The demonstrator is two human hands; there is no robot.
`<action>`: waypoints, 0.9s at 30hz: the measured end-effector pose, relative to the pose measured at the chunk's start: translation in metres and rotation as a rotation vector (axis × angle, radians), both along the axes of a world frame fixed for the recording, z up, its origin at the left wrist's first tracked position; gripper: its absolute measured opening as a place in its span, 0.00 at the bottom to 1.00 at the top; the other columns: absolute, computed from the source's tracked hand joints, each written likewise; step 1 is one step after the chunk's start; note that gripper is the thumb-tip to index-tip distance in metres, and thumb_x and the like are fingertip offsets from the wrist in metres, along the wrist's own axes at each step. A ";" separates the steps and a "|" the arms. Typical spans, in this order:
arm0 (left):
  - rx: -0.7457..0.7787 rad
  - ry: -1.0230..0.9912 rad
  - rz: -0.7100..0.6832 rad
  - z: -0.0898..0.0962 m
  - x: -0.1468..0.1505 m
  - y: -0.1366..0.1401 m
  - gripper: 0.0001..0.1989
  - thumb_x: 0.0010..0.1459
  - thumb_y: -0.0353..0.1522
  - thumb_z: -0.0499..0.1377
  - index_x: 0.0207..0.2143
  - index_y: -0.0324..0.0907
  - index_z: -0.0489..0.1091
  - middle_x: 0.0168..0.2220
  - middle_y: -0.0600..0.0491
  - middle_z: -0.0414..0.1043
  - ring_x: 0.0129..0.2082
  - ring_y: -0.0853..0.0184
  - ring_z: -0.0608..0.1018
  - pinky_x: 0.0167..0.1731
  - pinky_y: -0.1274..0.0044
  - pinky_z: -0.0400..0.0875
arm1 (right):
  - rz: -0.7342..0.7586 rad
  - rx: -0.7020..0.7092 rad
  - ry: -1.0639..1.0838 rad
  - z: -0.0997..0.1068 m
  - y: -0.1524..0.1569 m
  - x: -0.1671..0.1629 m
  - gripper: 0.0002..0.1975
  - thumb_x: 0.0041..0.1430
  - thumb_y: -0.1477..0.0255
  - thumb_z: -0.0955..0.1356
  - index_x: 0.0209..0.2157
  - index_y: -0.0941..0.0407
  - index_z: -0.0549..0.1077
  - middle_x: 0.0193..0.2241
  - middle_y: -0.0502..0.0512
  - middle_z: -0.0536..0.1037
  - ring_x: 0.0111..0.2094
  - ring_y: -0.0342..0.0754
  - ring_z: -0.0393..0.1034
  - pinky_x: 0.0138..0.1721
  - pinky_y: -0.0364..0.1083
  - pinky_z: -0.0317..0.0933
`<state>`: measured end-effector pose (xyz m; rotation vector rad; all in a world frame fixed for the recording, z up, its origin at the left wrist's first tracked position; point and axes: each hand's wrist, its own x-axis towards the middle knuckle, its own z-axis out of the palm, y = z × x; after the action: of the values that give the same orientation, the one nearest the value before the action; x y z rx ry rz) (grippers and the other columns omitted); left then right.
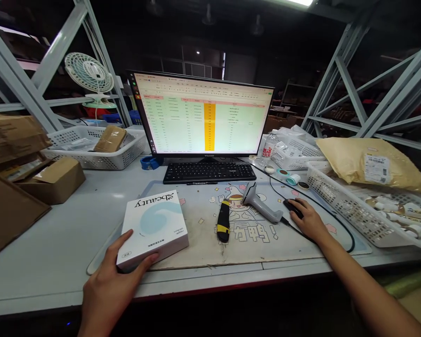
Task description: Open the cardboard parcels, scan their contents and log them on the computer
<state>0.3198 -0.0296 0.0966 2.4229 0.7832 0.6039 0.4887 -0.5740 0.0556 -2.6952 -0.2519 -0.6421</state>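
My left hand grips the near left corner of a white box with a pale blue swirl and black "Sbeauty" lettering. The box lies on the patterned desk mat, turned slightly askew. Over a black computer mouse at the mat's right side, my right hand is closed. Between the hands lie a black and yellow utility knife and a grey barcode scanner with its cable running right. Behind them stand a black keyboard and a monitor showing a spreadsheet.
Cardboard boxes stand at the left, near a white basket and a small fan. To the right, another white basket holds wrapped items, with a padded parcel on top. A bottle stands beside the monitor.
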 end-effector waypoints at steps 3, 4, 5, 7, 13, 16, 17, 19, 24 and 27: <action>-0.015 0.007 -0.009 0.002 0.000 0.000 0.37 0.62 0.59 0.59 0.69 0.56 0.65 0.59 0.45 0.77 0.55 0.40 0.80 0.56 0.52 0.77 | 0.000 -0.002 -0.002 0.001 0.001 0.000 0.28 0.70 0.59 0.62 0.64 0.55 0.75 0.64 0.65 0.70 0.64 0.62 0.68 0.67 0.61 0.63; -0.019 0.011 -0.010 0.002 0.000 0.000 0.38 0.62 0.59 0.59 0.69 0.56 0.65 0.59 0.45 0.77 0.55 0.40 0.80 0.56 0.52 0.77 | -0.001 -0.003 0.001 0.002 0.001 -0.001 0.28 0.71 0.59 0.61 0.64 0.55 0.76 0.65 0.65 0.70 0.64 0.63 0.68 0.67 0.61 0.63; -0.020 0.012 -0.011 0.002 0.000 0.000 0.38 0.62 0.59 0.59 0.69 0.56 0.65 0.59 0.45 0.77 0.55 0.40 0.80 0.56 0.52 0.77 | -0.003 -0.002 0.003 0.002 0.001 -0.001 0.28 0.71 0.59 0.61 0.63 0.55 0.76 0.65 0.65 0.70 0.64 0.63 0.68 0.66 0.61 0.64; -0.015 0.009 -0.012 0.001 0.000 0.001 0.38 0.61 0.59 0.60 0.69 0.57 0.65 0.59 0.46 0.77 0.55 0.40 0.80 0.56 0.53 0.77 | -0.005 0.003 0.006 0.003 0.002 -0.001 0.28 0.70 0.58 0.61 0.63 0.55 0.76 0.65 0.65 0.70 0.63 0.63 0.68 0.65 0.61 0.65; -0.006 -0.012 -0.018 -0.005 0.002 0.007 0.37 0.61 0.59 0.60 0.69 0.58 0.66 0.59 0.48 0.78 0.55 0.41 0.81 0.55 0.55 0.77 | -0.022 0.015 0.016 0.003 0.003 -0.001 0.27 0.69 0.59 0.62 0.62 0.54 0.76 0.64 0.64 0.71 0.63 0.63 0.68 0.66 0.62 0.64; -0.039 0.027 -0.027 -0.007 0.004 0.013 0.40 0.58 0.59 0.62 0.68 0.57 0.66 0.57 0.47 0.79 0.53 0.41 0.81 0.53 0.55 0.78 | -0.019 0.014 0.012 0.002 0.002 -0.001 0.27 0.70 0.59 0.62 0.63 0.54 0.76 0.65 0.64 0.70 0.64 0.63 0.67 0.66 0.63 0.64; -0.049 0.037 -0.029 -0.007 0.004 0.014 0.40 0.57 0.59 0.63 0.68 0.57 0.67 0.57 0.47 0.79 0.52 0.41 0.82 0.53 0.55 0.79 | -0.015 0.012 0.010 0.002 0.002 -0.001 0.28 0.70 0.58 0.61 0.63 0.54 0.76 0.65 0.64 0.70 0.64 0.64 0.68 0.66 0.63 0.64; -0.050 0.028 -0.036 -0.007 0.004 0.014 0.39 0.59 0.59 0.62 0.68 0.57 0.66 0.58 0.48 0.79 0.52 0.42 0.82 0.53 0.56 0.78 | -0.002 0.006 0.007 0.002 0.001 -0.001 0.29 0.69 0.57 0.62 0.63 0.55 0.76 0.65 0.65 0.71 0.64 0.64 0.68 0.66 0.63 0.65; -0.022 -0.041 -0.057 -0.009 0.002 0.010 0.36 0.61 0.56 0.62 0.69 0.56 0.66 0.62 0.49 0.77 0.56 0.44 0.81 0.56 0.59 0.77 | 0.043 -0.013 -0.008 -0.001 -0.003 0.001 0.28 0.69 0.55 0.62 0.62 0.51 0.77 0.64 0.61 0.72 0.62 0.63 0.71 0.64 0.61 0.68; -0.022 -0.063 -0.074 -0.012 0.001 0.011 0.36 0.60 0.53 0.65 0.68 0.56 0.67 0.61 0.50 0.78 0.57 0.46 0.81 0.55 0.63 0.78 | 0.060 -0.029 -0.019 -0.007 -0.010 0.004 0.27 0.69 0.53 0.63 0.63 0.48 0.77 0.65 0.59 0.73 0.62 0.63 0.72 0.60 0.61 0.71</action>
<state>0.3205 -0.0187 0.0845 2.3889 0.6675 0.6364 0.4932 -0.5843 0.0482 -2.6988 -0.3485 -0.6507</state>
